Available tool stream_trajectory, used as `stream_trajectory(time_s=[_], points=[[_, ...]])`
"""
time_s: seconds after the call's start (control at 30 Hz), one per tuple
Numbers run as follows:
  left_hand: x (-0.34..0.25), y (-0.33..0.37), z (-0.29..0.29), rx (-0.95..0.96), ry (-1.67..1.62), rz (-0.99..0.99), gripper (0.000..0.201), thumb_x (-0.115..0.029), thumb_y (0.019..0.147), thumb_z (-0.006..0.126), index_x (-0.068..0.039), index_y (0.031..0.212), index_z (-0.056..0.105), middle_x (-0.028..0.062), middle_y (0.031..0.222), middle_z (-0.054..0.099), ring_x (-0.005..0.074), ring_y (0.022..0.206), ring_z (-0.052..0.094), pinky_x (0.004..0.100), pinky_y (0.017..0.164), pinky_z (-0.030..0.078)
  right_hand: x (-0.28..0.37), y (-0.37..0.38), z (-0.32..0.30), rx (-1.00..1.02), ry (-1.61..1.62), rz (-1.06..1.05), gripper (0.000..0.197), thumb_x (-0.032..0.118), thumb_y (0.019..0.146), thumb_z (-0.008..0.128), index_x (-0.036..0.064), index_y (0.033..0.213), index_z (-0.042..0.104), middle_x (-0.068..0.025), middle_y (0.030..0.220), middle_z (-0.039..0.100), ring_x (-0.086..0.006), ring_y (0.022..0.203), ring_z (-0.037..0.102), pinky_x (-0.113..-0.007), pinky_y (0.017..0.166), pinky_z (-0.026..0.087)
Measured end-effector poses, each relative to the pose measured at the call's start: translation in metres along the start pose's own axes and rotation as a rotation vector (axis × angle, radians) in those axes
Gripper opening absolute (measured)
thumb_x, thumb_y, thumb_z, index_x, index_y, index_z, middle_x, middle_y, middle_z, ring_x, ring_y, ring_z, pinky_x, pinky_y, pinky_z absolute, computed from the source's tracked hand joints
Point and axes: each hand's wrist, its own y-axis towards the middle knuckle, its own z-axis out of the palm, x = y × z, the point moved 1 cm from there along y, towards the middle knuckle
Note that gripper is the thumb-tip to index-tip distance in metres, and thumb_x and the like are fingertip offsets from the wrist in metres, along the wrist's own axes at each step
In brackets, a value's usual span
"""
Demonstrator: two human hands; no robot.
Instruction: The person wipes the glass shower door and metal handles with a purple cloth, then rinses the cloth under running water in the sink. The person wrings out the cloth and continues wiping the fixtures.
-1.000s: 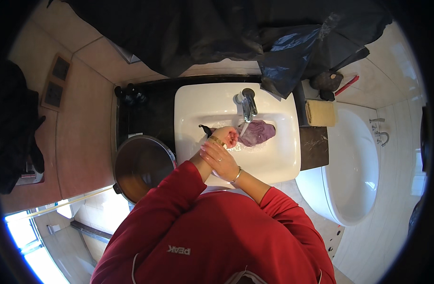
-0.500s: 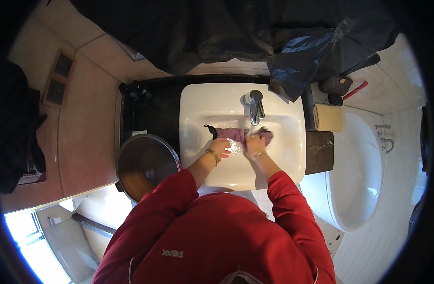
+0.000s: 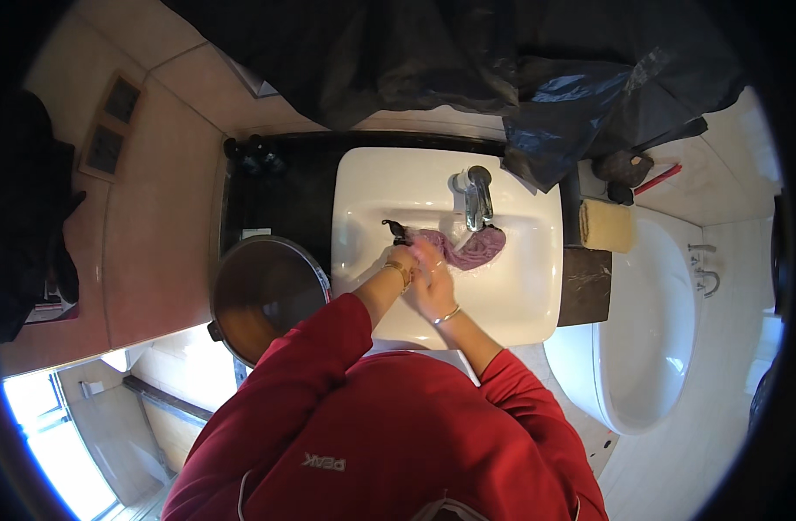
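Observation:
A wet purple cloth [image 3: 476, 249] with black ends lies bunched in the white sink [image 3: 502, 300], its right part curled under the chrome faucet [image 3: 478, 198]. My left hand [image 3: 401, 258], a gold-toned watch at its wrist, is closed on the cloth near its left black end. Against it, partly covering its fingers, is my right hand [image 3: 433, 286], with a bracelet at the wrist. The right fingers reach over the middle of the cloth but are smeared by motion, so their grip is unclear.
A large dark round bucket [image 3: 272, 300] stands left of the sink. Black plastic sheeting [image 3: 571, 95] hangs beyond the faucet. A folded yellow towel [image 3: 606, 226] sits to the right, near a white bathtub [image 3: 650, 347]. Small dark bottles [image 3: 257, 156] stand at the far left of the counter.
My right hand has moved left and nearer to me, coming against my left hand. The cloth's right part now lies uncovered, curled below the faucet.

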Motion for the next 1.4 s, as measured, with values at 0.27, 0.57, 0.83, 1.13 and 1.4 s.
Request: stream_trajectory(time_s=[0.27,0.57,0.83,1.13,1.4], points=[[-0.029,-0.030,0.037,0.112,0.513,0.546,0.019,-0.016,0.079,0.063,-0.005,0.094,0.062,0.0137,0.086,0.065,0.0265,0.075,0.065,0.0400,0.064,0.054,0.049,0.015,-0.012,0.368,-0.245,-0.263,0.057,0.015,0.060,0.068,0.0071,0.115,0.054,-0.0144,0.114,0.058,-0.0312,0.107,0.055,-0.045,0.094,0.041],[-0.032,-0.061,0.047,0.299,0.885,0.775,0.022,-0.017,0.080,0.064,-0.006,0.099,0.059,0.0134,0.089,0.065,0.0283,0.078,0.064,0.0419,0.068,0.053,0.065,0.033,-0.023,0.494,-0.299,-0.177,0.043,0.013,0.056,0.068,0.0054,0.098,0.060,-0.0123,0.077,0.062,-0.0318,0.075,0.062,-0.042,0.067,0.050],[-0.082,-0.080,0.037,0.207,-0.158,0.068,0.023,-0.016,0.081,0.064,-0.004,0.099,0.056,0.0110,0.090,0.064,0.0248,0.078,0.063,0.0402,0.068,0.054,0.100,0.031,-0.003,0.143,-0.266,-0.487,0.043,0.013,0.070,0.062,0.0030,0.111,0.056,-0.0114,0.095,0.056,-0.0289,0.094,0.055,-0.045,0.091,0.043],[-0.017,-0.073,0.053,0.319,1.007,0.923,0.011,-0.017,0.080,0.062,-0.008,0.087,0.061,0.0085,0.087,0.066,0.0270,0.075,0.064,0.0371,0.066,0.054,0.107,0.080,-0.046,1.106,-0.018,0.016,0.053,0.033,0.061,0.075,0.0076,0.106,0.061,-0.0140,0.099,0.066,-0.0340,0.091,0.062,-0.041,0.076,0.049],[-0.049,-0.073,0.028,0.601,-0.141,-0.037,0.015,-0.019,0.082,0.061,-0.008,0.093,0.059,0.0094,0.090,0.065,0.0272,0.079,0.063,0.0379,0.069,0.054,0.077,0.048,-0.069,0.432,-0.270,-0.306,0.060,0.032,0.058,0.081,0.0086,0.109,0.059,-0.0106,0.099,0.063,-0.0297,0.094,0.059,-0.039,0.087,0.043]])
